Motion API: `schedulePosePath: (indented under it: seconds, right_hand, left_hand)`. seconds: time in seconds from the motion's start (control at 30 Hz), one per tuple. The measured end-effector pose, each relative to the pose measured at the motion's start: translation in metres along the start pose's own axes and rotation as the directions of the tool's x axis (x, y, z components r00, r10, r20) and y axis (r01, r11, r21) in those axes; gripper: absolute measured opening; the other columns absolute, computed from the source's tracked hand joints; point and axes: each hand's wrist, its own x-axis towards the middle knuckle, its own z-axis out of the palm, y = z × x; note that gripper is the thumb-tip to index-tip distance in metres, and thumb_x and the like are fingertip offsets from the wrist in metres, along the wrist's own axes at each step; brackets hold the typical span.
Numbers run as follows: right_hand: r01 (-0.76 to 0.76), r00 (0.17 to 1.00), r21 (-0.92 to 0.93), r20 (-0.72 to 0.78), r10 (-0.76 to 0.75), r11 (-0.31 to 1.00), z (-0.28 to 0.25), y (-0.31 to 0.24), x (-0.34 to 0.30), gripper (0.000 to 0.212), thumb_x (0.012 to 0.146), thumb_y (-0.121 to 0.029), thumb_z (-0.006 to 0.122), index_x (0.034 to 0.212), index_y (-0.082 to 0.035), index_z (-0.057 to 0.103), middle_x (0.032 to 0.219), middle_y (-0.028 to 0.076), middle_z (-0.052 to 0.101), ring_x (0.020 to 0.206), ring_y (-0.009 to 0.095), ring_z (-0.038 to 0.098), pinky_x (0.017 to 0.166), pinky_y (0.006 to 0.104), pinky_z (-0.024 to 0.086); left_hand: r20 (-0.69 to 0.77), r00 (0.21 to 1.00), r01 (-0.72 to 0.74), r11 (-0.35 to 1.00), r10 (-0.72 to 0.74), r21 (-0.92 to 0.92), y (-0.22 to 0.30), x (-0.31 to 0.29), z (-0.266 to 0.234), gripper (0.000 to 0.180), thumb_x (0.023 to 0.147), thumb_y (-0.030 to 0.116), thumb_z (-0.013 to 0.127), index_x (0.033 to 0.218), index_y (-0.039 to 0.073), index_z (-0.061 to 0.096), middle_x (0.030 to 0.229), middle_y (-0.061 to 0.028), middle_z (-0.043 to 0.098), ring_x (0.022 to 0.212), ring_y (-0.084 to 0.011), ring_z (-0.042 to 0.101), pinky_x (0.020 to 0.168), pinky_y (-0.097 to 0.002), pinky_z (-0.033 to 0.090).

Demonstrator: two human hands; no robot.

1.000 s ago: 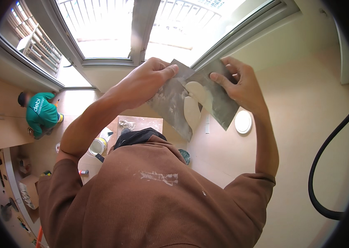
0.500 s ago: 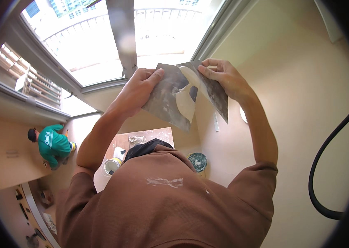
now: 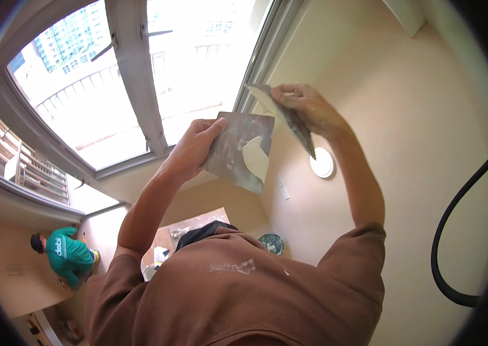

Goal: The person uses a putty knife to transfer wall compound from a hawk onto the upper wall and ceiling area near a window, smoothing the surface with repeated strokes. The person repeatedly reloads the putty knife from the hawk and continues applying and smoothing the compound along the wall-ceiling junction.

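My left hand [image 3: 193,149] grips a thin grey steel putty scraper [image 3: 227,149] by its upper left side, thumb on the face. A thick patch of cream putty [image 3: 254,160] lies on the right part of that scraper. My right hand [image 3: 308,109], up and to the right, pinches a second steel putty scraper [image 3: 298,128], tilted and seen nearly edge-on. Cream putty coats the left side of this second scraper. The two scrapers are apart. Any handles are hidden or absent from view.
A large window [image 3: 88,86] fills the upper left, beside a pale wall [image 3: 394,144] with a round white fixture [image 3: 322,163]. Below are a board [image 3: 197,222], a bucket [image 3: 151,271] and a dark green-topped bucket [image 3: 271,243]. A person in green [image 3: 69,254] crouches at lower left.
My right hand has lifted its scraper away from the left one and tilted it. Less putty shows on the left scraper. The view has turned toward the right wall.
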Motion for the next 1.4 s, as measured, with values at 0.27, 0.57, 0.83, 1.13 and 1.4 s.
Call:
schedulePosePath:
  seconds: [0.27,0.57,0.83,1.13,1.4]
  right_hand:
    - [-0.007,0.982,-0.139,-0.187,-0.019,0.990,0.000,0.006,-0.011,0.041,0.084,-0.033,0.066,0.102,0.004,0.061,0.082,0.013,0.065,0.064,0.012,0.062,0.057,0.0228,0.049]
    - [-0.020,0.955,-0.390,-0.279,-0.098,0.920,-0.004,-0.007,-0.046,0.039,0.082,-0.030,0.067,0.101,0.004,0.062,0.077,0.010,0.067,0.061,0.011,0.062,0.060,0.0232,0.048]
    - [-0.004,0.930,-0.358,-0.345,-0.129,0.934,0.010,-0.003,-0.049,0.041,0.082,-0.032,0.068,0.101,0.003,0.061,0.074,0.010,0.067,0.059,0.012,0.062,0.058,0.0241,0.049]
    - [-0.028,0.934,-0.339,-0.344,-0.096,0.940,0.012,-0.017,-0.043,0.040,0.082,-0.033,0.068,0.102,0.002,0.061,0.073,0.010,0.065,0.059,0.012,0.061,0.057,0.0227,0.048]
    - [-0.003,0.951,-0.124,-0.308,-0.035,0.992,0.001,0.000,-0.042,0.036,0.086,-0.031,0.065,0.102,0.000,0.059,0.075,0.007,0.064,0.058,0.009,0.058,0.054,0.0223,0.046]
  left_hand:
    - [0.162,0.983,-0.081,0.997,0.082,-0.017,0.014,0.011,-0.002,0.031,0.092,0.027,0.054,0.094,-0.003,0.061,0.077,-0.0047,0.062,0.063,-0.0060,0.058,0.057,-0.0210,0.048]
    - [0.183,0.980,-0.079,0.997,0.075,0.015,0.031,-0.005,-0.002,0.031,0.094,0.026,0.050,0.093,-0.003,0.062,0.074,-0.0050,0.062,0.057,-0.0060,0.057,0.052,-0.0210,0.048]
    - [0.152,0.988,-0.025,0.999,0.032,-0.043,0.021,-0.002,-0.004,0.031,0.091,0.028,0.056,0.091,-0.002,0.063,0.073,-0.0032,0.062,0.056,-0.0045,0.056,0.052,-0.0193,0.047]
    - [0.206,0.977,-0.025,0.986,0.059,-0.163,0.008,-0.002,0.005,0.033,0.093,0.029,0.051,0.093,-0.002,0.062,0.070,-0.0016,0.060,0.054,-0.0043,0.054,0.050,-0.0210,0.046]
    - [0.117,0.992,-0.022,0.983,0.044,-0.184,0.003,-0.008,0.012,0.036,0.093,0.031,0.051,0.099,-0.003,0.062,0.071,-0.0015,0.060,0.056,-0.0042,0.054,0.051,-0.0209,0.046]
